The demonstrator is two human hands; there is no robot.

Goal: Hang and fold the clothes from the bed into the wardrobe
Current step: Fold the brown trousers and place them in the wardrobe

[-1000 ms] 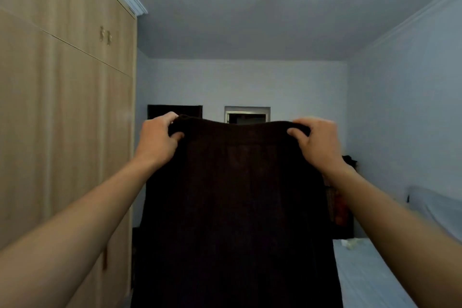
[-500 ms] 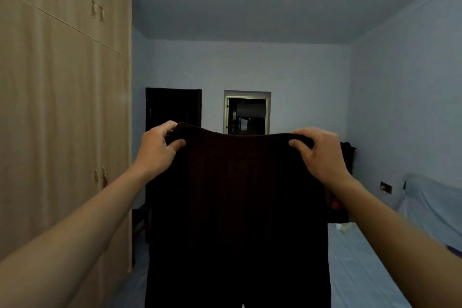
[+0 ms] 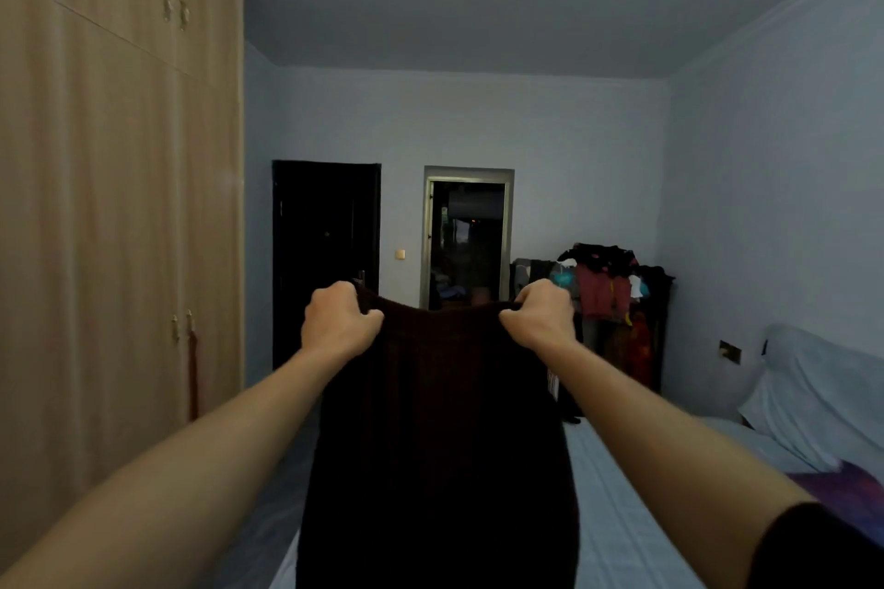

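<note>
I see both hands closed on the top edge of a dark garment (image 3: pixel 440 445): the left hand (image 3: pixel 335 325) grips its left corner, the right hand (image 3: pixel 540 318) its right. It hangs between my arms above the bed (image 3: pixel 622 517), with the closed wardrobe (image 3: pixel 110 206) at left.

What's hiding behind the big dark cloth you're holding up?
Behind the dark garment, held by the left hand and right hand, you can see the bed at its right edge and a doorway above. The floor and bed directly behind it are covered.
</note>
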